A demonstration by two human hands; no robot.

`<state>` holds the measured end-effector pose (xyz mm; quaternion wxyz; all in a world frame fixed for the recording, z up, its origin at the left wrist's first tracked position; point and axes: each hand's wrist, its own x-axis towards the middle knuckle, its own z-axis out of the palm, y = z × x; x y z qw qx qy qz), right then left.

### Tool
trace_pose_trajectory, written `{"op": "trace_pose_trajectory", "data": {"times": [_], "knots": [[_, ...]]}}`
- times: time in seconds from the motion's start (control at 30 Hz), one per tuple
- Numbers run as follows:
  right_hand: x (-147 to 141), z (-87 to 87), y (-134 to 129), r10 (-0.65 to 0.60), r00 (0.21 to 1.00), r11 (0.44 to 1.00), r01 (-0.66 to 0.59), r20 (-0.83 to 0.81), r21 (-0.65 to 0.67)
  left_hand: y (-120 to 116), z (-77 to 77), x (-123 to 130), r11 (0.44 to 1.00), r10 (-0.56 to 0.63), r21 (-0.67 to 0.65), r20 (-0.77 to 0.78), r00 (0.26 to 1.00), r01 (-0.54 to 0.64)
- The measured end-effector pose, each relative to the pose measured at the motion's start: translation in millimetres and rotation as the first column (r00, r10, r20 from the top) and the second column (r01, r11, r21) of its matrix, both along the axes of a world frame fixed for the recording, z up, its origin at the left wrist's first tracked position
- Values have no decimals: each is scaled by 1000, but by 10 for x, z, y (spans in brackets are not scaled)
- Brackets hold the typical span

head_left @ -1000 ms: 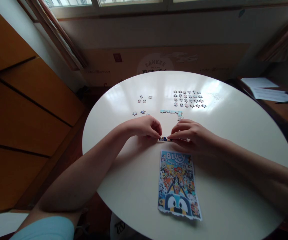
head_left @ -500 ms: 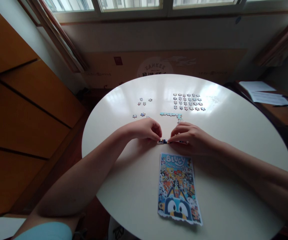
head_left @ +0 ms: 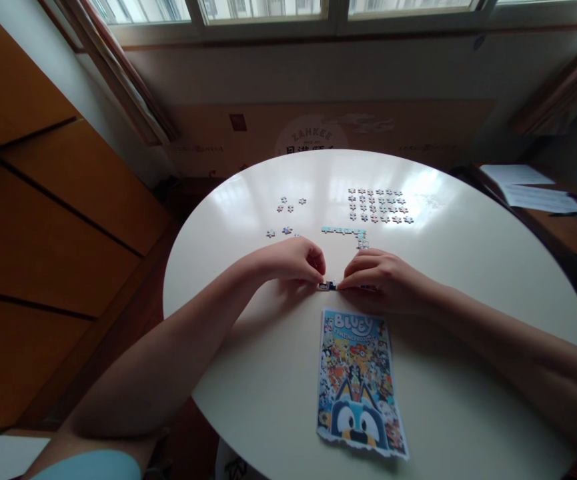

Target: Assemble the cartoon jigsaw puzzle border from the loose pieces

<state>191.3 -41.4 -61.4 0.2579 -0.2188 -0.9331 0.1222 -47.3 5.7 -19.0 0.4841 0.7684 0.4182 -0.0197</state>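
My left hand (head_left: pixel 302 261) is closed, thumb and fingertips on the left end of a short strip of dark jigsaw puzzle pieces (head_left: pixel 331 286). On the strip's right side, my right hand (head_left: pixel 379 275) pinches it with thumb and forefinger. Part of the strip is hidden under the right hand. Just beyond my hands lies a joined light-blue row of puzzle pieces (head_left: pixel 343 231), which turns down at its right end towards my right hand. Nearer to me, the picture sheet (head_left: pixel 361 387) headed "Bluey" lies flat, its bottom edge torn.
Loose puzzle pieces stand in a grid (head_left: pixel 379 205) at the table's back right. Several more loose pieces (head_left: pixel 287 231) lie at the back left, one partly behind my left hand. The white oval table (head_left: pixel 248 413) ends below a window; papers (head_left: pixel 543 197) lie on a side surface at right.
Both hands stay at the strip with hardly any movement. The whole view has shifted slightly, so the table and picture sheet appear a little lower.
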Motion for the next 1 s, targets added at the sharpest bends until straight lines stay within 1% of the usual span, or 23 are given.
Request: {"op": "trace_pose_trajectory", "data": {"times": [0.23, 0.53, 0.8, 0.93, 1.0], "knots": [[1, -3, 3, 9, 1000, 1000, -9, 6, 19, -6, 20, 11, 1000, 4, 27, -25, 1000, -3], [10, 34, -26, -1, 998, 1000, 0, 57, 14, -30, 15, 48, 999, 15, 44, -43, 999, -13], [17, 30, -22, 3, 998, 1000, -4, 65, 9, -34, 10, 59, 995, -20, 101, -56, 998, 25], [8, 26, -22, -7, 998, 1000, 7, 60, 11, -61, 40, 75, 997, -26, 71, -69, 997, 31], [-3, 32, -23, -11, 998, 1000, 10, 61, 14, -81, 70, 86, 997, -17, 78, -90, 996, 24]]}}
